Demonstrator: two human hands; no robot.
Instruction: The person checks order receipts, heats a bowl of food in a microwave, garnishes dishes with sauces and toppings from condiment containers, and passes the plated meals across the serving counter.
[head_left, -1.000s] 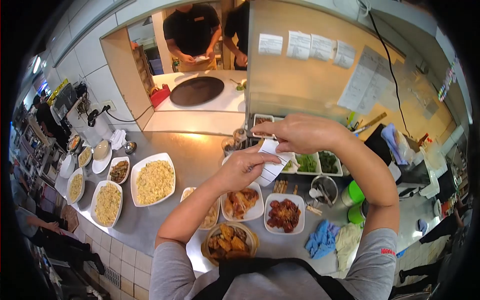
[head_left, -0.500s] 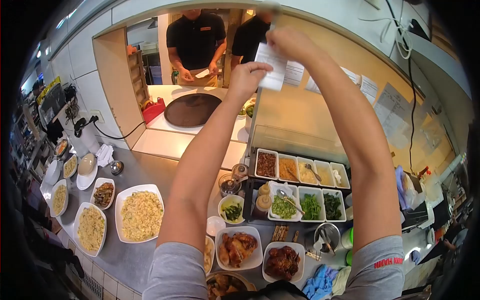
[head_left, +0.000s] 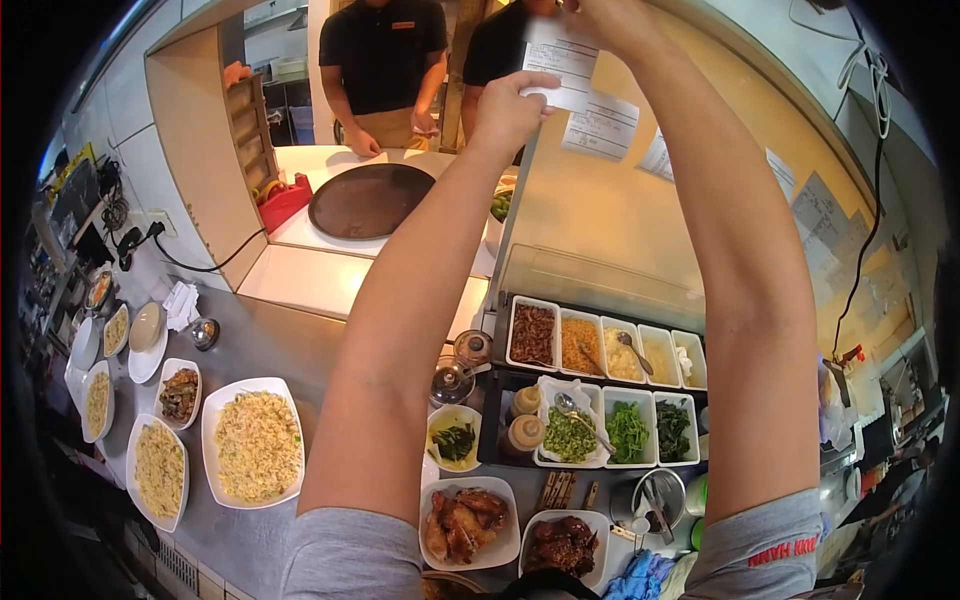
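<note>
Both arms reach up toward the top of the view. A white order slip (head_left: 560, 68) with printed lines is stretched between the hands. My left hand (head_left: 513, 112) pinches the slip's lower left edge, its index finger lying across the paper. At the upper end of the slip is my right hand (head_left: 612, 22), fingers closed and partly cut off by the frame's top edge. Behind and below, another printed slip (head_left: 602, 126) hangs on the yellowish wall panel.
Two people in black shirts (head_left: 385, 55) stand beyond the hatch, near a round brown tray (head_left: 370, 201). Below lie plates of fried rice (head_left: 257, 447), roast chicken (head_left: 470, 525), topping tubs (head_left: 628, 425), a jar (head_left: 452, 380) and a bell (head_left: 204, 333).
Both hands and the slip have risen in view, and more of the slip's printed face shows. The view has shifted slightly. The left person behind the hatch has lowered a hand to the counter.
</note>
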